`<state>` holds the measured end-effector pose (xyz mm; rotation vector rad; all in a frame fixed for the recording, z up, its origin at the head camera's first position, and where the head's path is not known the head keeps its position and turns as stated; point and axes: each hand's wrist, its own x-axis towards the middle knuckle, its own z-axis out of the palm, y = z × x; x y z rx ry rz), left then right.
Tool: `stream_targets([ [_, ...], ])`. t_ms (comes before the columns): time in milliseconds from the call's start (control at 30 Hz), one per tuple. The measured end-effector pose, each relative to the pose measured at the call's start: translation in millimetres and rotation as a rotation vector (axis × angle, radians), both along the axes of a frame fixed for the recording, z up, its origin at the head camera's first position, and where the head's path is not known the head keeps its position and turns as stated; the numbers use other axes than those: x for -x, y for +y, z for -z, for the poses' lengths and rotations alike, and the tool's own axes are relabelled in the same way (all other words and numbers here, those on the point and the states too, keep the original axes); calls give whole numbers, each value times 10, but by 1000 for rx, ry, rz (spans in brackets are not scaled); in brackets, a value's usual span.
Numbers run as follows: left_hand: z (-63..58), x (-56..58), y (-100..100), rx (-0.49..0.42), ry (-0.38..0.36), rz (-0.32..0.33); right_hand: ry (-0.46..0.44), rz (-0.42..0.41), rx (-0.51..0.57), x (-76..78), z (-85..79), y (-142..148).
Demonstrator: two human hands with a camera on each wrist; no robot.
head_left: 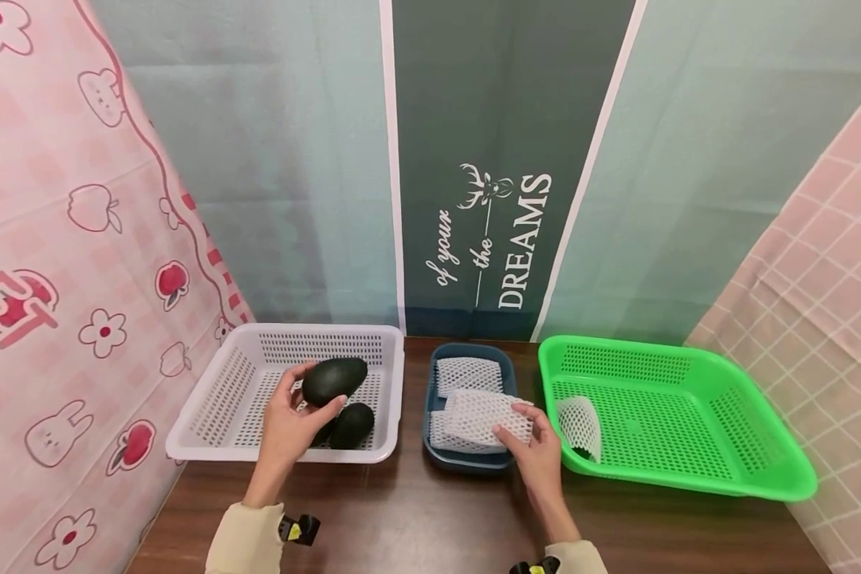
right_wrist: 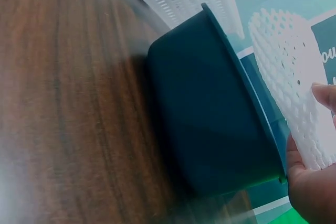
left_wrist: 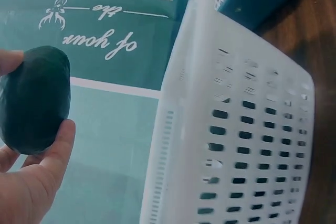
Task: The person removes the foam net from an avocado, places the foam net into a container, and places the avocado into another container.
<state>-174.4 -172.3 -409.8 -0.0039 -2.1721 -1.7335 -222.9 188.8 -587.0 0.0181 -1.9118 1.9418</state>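
Note:
My left hand (head_left: pixel 292 418) grips a dark green avocado (head_left: pixel 334 381) above the white basket (head_left: pixel 285 456); the left wrist view shows thumb and fingers around it. Below it, another avocado (head_left: pixel 353 426) lies in that basket, and a further dark one is partly hidden by the hand. My right hand (head_left: pixel 540 453) pinches a white foam net sleeve (head_left: pixel 479 414) between thumb and fingers. The sleeve is over the dark blue tray (head_left: pixel 434 462), where more foam net sleeves (head_left: pixel 469 375) lie. In the right wrist view, the held sleeve (right_wrist: pixel 291 77) is raised above the tray's rim.
On the right stands a green basket (head_left: pixel 696 481). At its left end lies a foam net sleeve (head_left: pixel 579 425) with something dark at its lower edge. The containers sit on a brown wooden table (head_left: pixel 402 518), with printed curtains (head_left: pixel 316 175) behind and at both sides.

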Motion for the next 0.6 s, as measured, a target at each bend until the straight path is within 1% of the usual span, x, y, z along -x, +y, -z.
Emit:
stream_targets([
  [100,-168,30,52,23,-7,10,-5,-21,27,91,-1,-4],
  [167,-263,72,75,34,-7,21,3,-37,25,122,-95,-31],
  [200,-283,114,73,37,-10,25,1,-40,13,118,-196,-61],
  [300,-259,295,32,66,-37,34,-30,-46,-60,65,-552,-165],
  [367,-216,431,-5,85,-53,46,-82,-40,-120,34,-785,-231],
  [400,-194,499,-23,88,-62,51,-108,-40,-146,28,-872,-255],
  [500,-160,669,-49,112,-67,65,-155,-58,-168,60,-977,-282],
  [600,-153,812,-58,126,-75,71,-187,-70,-170,109,-976,-302],
])
